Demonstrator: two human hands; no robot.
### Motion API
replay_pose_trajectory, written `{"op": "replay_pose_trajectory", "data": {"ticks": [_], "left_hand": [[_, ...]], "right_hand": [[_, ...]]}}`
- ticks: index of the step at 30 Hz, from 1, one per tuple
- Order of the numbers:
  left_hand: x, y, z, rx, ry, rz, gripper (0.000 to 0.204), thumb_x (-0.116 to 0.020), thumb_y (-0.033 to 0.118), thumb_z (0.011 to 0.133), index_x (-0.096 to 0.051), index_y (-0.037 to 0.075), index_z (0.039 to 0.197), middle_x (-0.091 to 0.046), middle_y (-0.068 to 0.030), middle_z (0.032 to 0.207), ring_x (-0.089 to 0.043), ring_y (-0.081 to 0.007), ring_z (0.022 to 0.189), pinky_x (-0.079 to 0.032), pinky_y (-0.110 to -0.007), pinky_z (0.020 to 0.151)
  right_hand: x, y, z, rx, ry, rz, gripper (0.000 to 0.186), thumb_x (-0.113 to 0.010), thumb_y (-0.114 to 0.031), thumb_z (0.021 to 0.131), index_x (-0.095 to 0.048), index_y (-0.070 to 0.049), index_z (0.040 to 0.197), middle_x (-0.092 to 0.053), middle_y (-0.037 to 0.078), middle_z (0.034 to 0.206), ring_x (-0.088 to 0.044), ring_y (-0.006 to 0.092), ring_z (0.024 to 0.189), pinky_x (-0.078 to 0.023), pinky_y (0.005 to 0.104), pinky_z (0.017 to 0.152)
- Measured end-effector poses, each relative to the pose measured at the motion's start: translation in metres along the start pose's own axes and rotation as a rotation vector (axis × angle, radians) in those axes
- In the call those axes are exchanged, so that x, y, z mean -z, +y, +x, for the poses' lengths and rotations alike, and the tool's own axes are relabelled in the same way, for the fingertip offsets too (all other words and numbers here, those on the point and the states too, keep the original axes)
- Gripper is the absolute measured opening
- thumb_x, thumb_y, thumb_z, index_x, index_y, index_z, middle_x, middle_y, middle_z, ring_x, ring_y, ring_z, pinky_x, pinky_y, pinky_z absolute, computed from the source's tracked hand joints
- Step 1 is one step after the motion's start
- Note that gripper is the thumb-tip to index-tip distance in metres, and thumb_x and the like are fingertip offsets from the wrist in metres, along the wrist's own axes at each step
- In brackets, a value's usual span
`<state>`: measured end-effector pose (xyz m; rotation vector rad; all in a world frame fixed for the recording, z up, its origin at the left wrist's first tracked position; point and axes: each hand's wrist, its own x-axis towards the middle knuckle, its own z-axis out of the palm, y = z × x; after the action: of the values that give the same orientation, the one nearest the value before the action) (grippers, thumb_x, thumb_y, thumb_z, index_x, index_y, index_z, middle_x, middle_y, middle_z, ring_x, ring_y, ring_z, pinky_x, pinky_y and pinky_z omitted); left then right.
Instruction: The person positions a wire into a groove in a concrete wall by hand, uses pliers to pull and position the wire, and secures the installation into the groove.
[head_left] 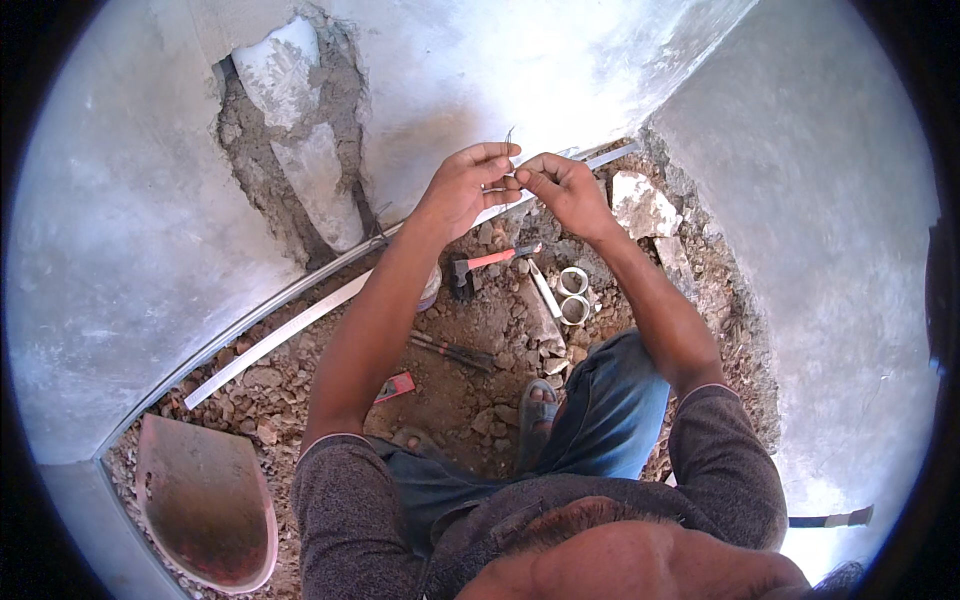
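Observation:
My left hand [470, 190] and my right hand [572, 196] meet in front of the wall, at the far middle of the view. Their fingertips pinch a thin dark wire [510, 136], whose upper end sticks up above my left fingers. Part of the wire is hidden behind the fingers. Below my hands, a hammer [488, 260] with a red handle and black head lies on the rubble. Beside it are a white tube [544, 288] and two white rings [573, 282].
A metal strip [240, 315] follows the wall's foot, near a long white bar [275, 343]. Broken plaster surrounds a cavity [345, 110] in the wall. Dark long-handled tools [452, 351], a red box [396, 387] and a large rounded pan [205, 500] lie on stony ground.

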<state>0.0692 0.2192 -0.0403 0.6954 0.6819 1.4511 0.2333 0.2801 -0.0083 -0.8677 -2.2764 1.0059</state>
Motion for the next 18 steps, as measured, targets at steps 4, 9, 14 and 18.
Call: {"op": "replay_pose_trajectory", "data": {"ticks": [4,9,14,18], "left_hand": [[0.002,0.000,0.000,-0.032,-0.004,0.050,0.026,-0.053,0.004,0.089,-0.055,-0.004,0.113,-0.059,-0.0077,0.092,-0.058,-0.0151,0.082,-0.050,-0.029,0.074],[-0.001,-0.005,0.002,-0.183,0.080,0.280,0.027,-0.053,0.002,0.087,-0.055,-0.007,0.113,-0.059,-0.0073,0.093,-0.058,-0.0139,0.082,-0.051,-0.028,0.077],[-0.012,-0.013,0.002,-0.346,0.146,0.392,0.028,-0.053,0.003,0.087,-0.057,-0.003,0.114,-0.058,-0.0055,0.090,-0.058,-0.0121,0.080,-0.049,-0.026,0.073],[-0.013,-0.017,0.002,-0.444,0.204,0.456,0.030,-0.053,0.003,0.087,-0.057,0.001,0.116,-0.058,-0.0051,0.089,-0.057,-0.0121,0.079,-0.050,-0.026,0.073]], "right_hand": [[-0.001,0.008,0.005,0.022,0.005,0.119,0.021,-0.058,-0.022,0.089,-0.065,-0.002,0.089,-0.061,0.004,0.070,-0.051,0.0098,0.066,-0.043,0.0274,0.062],[-0.004,-0.005,0.002,-0.093,0.039,0.019,0.020,-0.057,-0.021,0.089,-0.066,-0.002,0.088,-0.061,0.003,0.071,-0.051,0.0089,0.066,-0.043,0.0258,0.063],[-0.002,-0.001,0.005,-0.168,0.027,0.283,0.021,-0.058,-0.019,0.087,-0.066,0.000,0.088,-0.060,0.001,0.070,-0.049,0.0074,0.063,-0.040,0.0247,0.058],[-0.001,-0.007,0.004,-0.305,-0.002,0.415,0.014,-0.058,-0.015,0.087,-0.065,-0.003,0.087,-0.055,-0.003,0.064,-0.037,0.0045,0.049,-0.027,0.0218,0.044]]}}
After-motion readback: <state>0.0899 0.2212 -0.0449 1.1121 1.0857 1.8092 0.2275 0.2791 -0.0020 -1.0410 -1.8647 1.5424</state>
